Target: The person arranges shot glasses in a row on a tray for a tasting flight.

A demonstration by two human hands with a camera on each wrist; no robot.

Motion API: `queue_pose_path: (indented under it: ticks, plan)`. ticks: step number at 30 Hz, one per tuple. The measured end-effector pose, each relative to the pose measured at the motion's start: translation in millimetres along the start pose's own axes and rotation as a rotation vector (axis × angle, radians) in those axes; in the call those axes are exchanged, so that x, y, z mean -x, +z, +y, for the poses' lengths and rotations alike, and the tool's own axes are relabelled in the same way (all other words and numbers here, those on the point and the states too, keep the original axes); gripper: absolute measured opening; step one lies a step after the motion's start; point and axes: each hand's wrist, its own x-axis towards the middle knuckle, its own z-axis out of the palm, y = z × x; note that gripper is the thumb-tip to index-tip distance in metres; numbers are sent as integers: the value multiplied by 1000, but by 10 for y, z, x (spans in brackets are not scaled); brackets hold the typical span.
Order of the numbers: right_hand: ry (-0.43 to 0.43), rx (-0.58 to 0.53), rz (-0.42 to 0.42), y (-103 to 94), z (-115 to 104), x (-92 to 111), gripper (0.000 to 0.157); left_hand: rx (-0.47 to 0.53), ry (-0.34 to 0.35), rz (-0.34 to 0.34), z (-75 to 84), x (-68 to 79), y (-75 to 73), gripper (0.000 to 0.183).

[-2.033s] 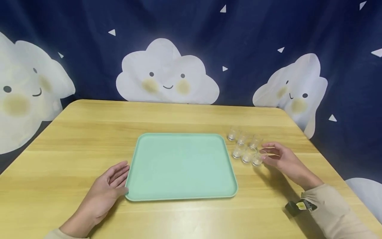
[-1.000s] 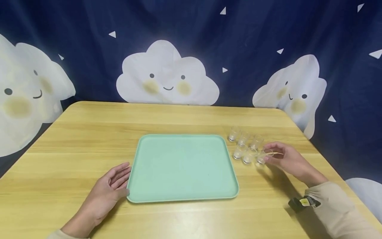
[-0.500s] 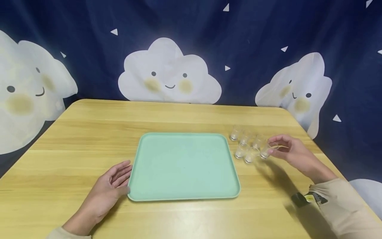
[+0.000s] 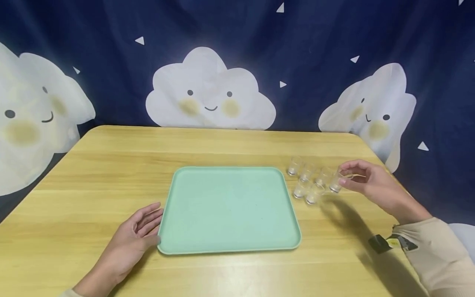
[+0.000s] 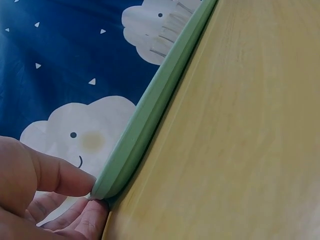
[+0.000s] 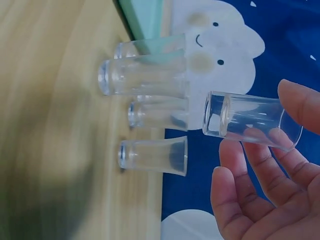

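My right hand (image 4: 378, 185) pinches a small clear shot glass (image 4: 335, 181) near its rim. In the right wrist view that shot glass (image 6: 245, 117) is held between the thumb and the fingers, raised off the table. Several more shot glasses (image 4: 311, 194) stand upright in a close group just left of it. At the left, my left hand (image 4: 130, 239) lies beside a mint-green tray (image 4: 230, 210), fingers loosely extended along its left edge. In the left wrist view the thumb (image 5: 70, 179) touches the rim at the tray's near corner.
Both the tray and the glasses rest on a wooden table (image 4: 230, 272). Behind the table hangs a dark blue curtain (image 4: 304, 37) with white clouds. The glasses stand close to the tray's right rim.
My right hand has lifted one shot glass from the near row and carried it back and to the right. The left hand keeps its place at the tray.
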Motion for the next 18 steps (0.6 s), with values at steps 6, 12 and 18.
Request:
queue_pose_path:
  ticks: [6,12,18]
  plan:
    - [-41,-14,13,-14,-106,-42,30,-13,18,0,-1,-2,-15,78]
    - [-35,-19,7,47,-225,-65,34,-19,11,4,10,-2,0,78]
    - [2,-23,-44,127,-370,-123,40,-11,-2,-6,4,25,16,80]
